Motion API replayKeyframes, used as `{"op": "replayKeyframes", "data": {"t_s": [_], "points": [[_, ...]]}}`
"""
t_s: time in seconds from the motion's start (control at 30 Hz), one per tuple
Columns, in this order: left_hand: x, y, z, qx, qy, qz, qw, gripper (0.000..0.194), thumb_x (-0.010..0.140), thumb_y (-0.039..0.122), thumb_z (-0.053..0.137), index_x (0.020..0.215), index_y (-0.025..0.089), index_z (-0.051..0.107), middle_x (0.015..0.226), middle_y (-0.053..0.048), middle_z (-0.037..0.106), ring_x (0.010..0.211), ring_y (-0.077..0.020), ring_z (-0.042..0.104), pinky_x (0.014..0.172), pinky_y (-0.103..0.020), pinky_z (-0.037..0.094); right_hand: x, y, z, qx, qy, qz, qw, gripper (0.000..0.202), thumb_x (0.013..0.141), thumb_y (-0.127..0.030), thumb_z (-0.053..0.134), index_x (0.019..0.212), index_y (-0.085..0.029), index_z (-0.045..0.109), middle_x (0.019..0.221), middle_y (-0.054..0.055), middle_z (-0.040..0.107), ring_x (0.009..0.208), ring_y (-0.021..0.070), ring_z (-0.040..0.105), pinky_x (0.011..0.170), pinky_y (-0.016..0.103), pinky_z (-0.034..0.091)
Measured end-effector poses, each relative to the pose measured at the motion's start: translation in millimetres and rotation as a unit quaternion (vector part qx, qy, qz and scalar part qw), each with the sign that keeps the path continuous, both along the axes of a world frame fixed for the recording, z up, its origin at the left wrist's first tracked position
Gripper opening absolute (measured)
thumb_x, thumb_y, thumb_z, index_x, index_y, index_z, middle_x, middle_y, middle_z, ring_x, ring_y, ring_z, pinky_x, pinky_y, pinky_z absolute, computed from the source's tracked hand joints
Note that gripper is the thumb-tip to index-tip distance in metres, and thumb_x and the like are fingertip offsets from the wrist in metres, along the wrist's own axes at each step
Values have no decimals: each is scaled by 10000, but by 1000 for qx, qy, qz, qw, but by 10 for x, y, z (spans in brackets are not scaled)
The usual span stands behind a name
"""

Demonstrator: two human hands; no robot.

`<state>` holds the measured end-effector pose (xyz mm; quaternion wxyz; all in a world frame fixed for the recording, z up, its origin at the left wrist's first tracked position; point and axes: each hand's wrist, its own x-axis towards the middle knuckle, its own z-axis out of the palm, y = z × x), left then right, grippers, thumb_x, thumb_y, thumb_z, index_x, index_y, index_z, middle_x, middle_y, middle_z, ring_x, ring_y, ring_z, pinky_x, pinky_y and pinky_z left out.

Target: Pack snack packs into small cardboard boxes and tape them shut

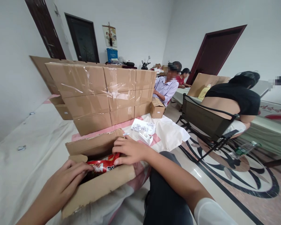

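An open cardboard box [97,187] stands in front of me with its flaps folded out. Inside it lies a shiny red packet [103,165] with white and dark print. My left hand [70,176] reaches over the box's left end, its closed fingers at the packet's left edge; the thumb is hidden. My right hand [128,150] bends over the right end, with the packet's red corner between thumb and fingers. The bottom of the box is in shadow and partly covered by my hands.
Taped cartons [91,93] are stacked behind the box. Nearby sit a small carton [157,107], a white tape dispenser [145,137] and a sheet with small labels [140,125]. People work at the right, one in a folding chair [203,118]. A bottle [247,148] lies low on the right.
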<state>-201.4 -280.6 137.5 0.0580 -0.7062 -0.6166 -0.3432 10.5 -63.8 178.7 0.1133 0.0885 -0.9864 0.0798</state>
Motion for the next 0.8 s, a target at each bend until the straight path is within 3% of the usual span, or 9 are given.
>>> {"op": "replayKeyframes", "data": {"t_s": [0.13,0.23,0.33,0.47,0.63,0.8], "points": [[-54,12,-112,-19,-94,48,994,286,949,413,462,971,328,734,896,-6,695,825,-215,660,674,-276,570,-18,51,-48,-44,49,-10,998,423,997,-576,491,1140,-191,589,1112,78,524,1097,227,443,992,394,366],[-69,33,-191,-53,-154,68,984,352,963,453,414,938,331,744,938,-41,686,912,-246,661,776,-346,579,-48,103,-126,-92,91,-33,991,388,1012,-560,465,1095,-203,593,1075,61,490,1087,228,424,1019,429,360],[-69,42,-233,-61,-211,98,971,389,957,490,396,882,307,731,950,-48,681,955,-256,650,878,-385,556,-68,164,-182,-145,113,-24,983,339,1033,-501,454,1019,-193,595,1048,57,493,1077,217,442,1030,422,376],[-55,62,-259,-48,-252,146,955,389,942,507,398,875,298,719,1021,-30,698,1010,-250,647,908,-375,533,-71,181,-195,-210,155,-48,964,246,1026,-421,499,1081,-203,600,1149,77,493,1165,212,460,1095,400,373],[-14,115,-311,-1,-233,146,962,315,925,493,452,949,332,721,1085,-8,697,1074,-267,617,983,-423,487,-111,144,-248,-300,220,-175,912,342,978,-362,579,1292,-237,527,1298,91,444,1290,210,435,1139,392,368],[5,123,-329,19,-207,136,969,286,939,464,440,1029,332,677,1159,-25,650,1131,-291,586,1010,-480,453,-163,192,-316,-457,222,-189,840,470,943,-377,618,1370,-243,475,1380,101,489,1216,199,527,1034,353,457]]}}
